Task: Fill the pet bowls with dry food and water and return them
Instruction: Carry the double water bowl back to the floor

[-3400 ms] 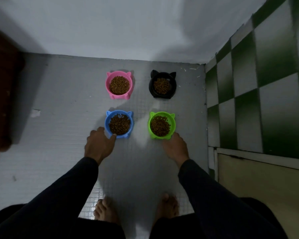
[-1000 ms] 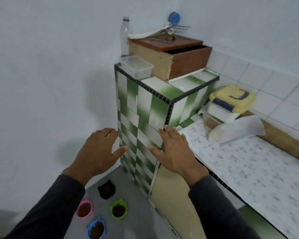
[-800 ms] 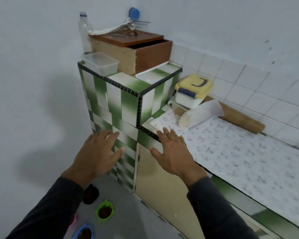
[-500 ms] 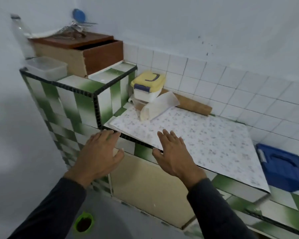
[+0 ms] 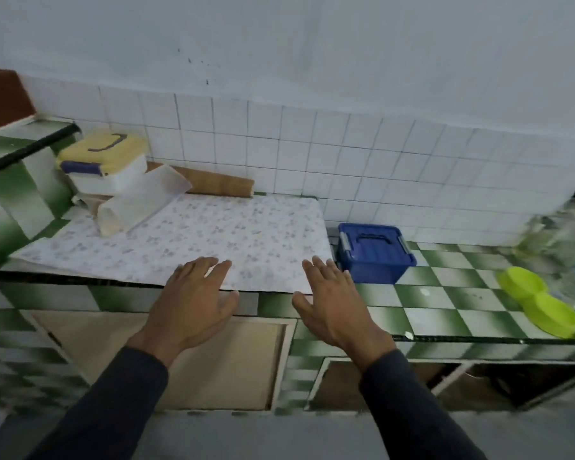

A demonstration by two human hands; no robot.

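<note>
Counter (image 5: 429, 300) with green-white check tiles spans the frame, white wall tiles behind. Far left: raised tiled ledge (image 5: 20, 154), brown box (image 5: 0, 97) on top, mostly cut off. Next: tub with yellow lid (image 5: 103, 161), stacked on something I can't make out; white roll (image 5: 140, 204) leans in front of it, brown roll (image 5: 213, 184) lies along the wall. Patterned sheet (image 5: 213, 240) covers the counter's left part. Left hand (image 5: 193, 303) hovers over the sheet's front edge, fingers straight and loosely spread, holding nothing. Right hand (image 5: 332, 300) same pose, just right of it, empty. Blue box (image 5: 374, 257) sits just off the sheet's right edge. Far right: green double bowl (image 5: 541, 300) on the counter near its front edge, contents not readable. Blurred clear items behind it, can't identify. Cabinet panels (image 5: 213, 360) below the counter.
</note>
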